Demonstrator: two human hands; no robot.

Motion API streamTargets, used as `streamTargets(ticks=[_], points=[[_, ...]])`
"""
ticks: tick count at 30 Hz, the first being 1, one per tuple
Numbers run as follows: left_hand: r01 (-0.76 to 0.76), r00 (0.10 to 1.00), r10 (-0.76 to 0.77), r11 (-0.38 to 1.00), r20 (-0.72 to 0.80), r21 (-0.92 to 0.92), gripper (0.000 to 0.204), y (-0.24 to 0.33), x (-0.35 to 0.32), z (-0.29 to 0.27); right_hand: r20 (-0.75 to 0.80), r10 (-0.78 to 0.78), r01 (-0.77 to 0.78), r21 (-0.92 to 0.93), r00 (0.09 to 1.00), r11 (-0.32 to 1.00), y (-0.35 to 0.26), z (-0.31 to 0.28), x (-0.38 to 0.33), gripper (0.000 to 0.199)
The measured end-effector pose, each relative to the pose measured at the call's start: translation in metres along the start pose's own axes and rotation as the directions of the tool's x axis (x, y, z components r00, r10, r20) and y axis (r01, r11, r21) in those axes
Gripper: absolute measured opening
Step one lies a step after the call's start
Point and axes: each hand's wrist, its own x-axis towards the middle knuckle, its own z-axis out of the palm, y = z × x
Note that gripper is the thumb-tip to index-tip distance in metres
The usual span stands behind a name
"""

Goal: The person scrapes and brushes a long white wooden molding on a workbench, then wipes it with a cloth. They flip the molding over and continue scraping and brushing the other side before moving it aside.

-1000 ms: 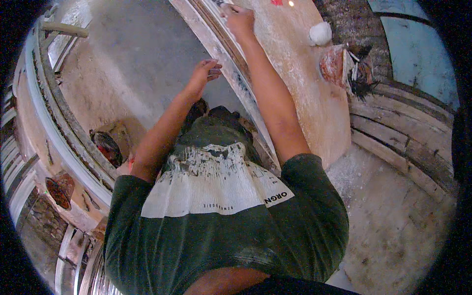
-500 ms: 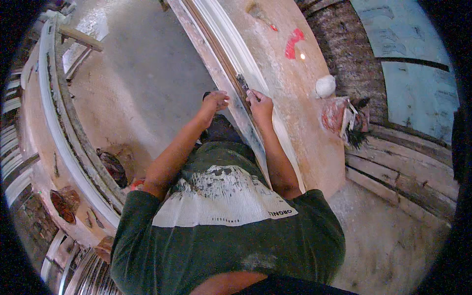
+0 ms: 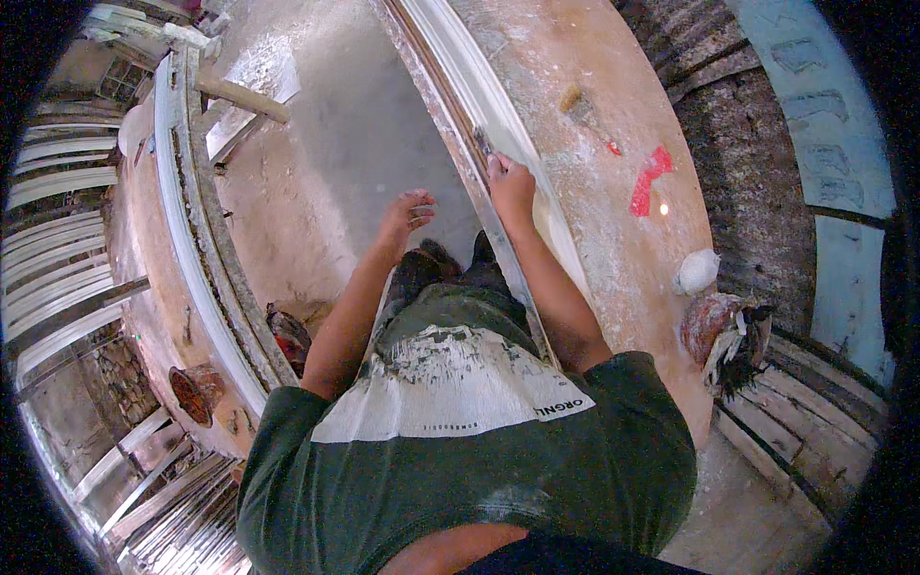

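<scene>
Fingers of my right hand (image 3: 511,184) are curled around a small flat tool (image 3: 482,146), its dark blade poking out past the knuckles and lying against the white plaster moulding (image 3: 517,144) that runs along the edge of the long dusty workbench (image 3: 613,115). That arm reaches forward, almost straight, with the forearm lying along the bench edge. My left hand (image 3: 407,211) hangs free over the grey floor (image 3: 335,144), fingers loosely spread and holding nothing, elbow bent. Farther along the bench I see a red patch (image 3: 650,178), a white lump (image 3: 696,271) and a plaster-caked bowl (image 3: 714,331).
</scene>
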Motion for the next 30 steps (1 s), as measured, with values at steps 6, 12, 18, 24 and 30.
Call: streamTargets(ticks=[6,12,18,24,30], points=[[0.128,0.992,-0.128,0.988,0.003,-0.088,0.030,0.027,0.038,-0.009,0.006,-0.112,0.112,-0.054,0.994,0.992,-0.046,0.059,0.095,0.029],[0.080,0.978,-0.088,0.996,0.190,0.047,0.029,0.070,0.134,-0.025,-0.113,-0.281,0.290,0.076,0.953,0.954,-0.109,0.047,0.182,0.030],[-0.026,0.946,-0.028,0.986,0.322,0.164,0.036,0.136,0.177,0.009,0.131,0.052,-0.035,-0.129,0.990,0.991,-0.065,-0.008,0.114,0.032],[-0.204,0.896,-0.055,0.829,0.440,0.520,0.034,0.138,0.206,0.021,0.112,0.262,-0.238,-0.190,0.959,0.952,-0.067,-0.013,0.029,0.031],[-0.162,0.871,-0.131,0.834,0.473,0.528,0.028,0.132,0.213,0.023,0.029,0.259,-0.245,-0.235,0.965,0.941,-0.073,0.003,0.024,0.031]])
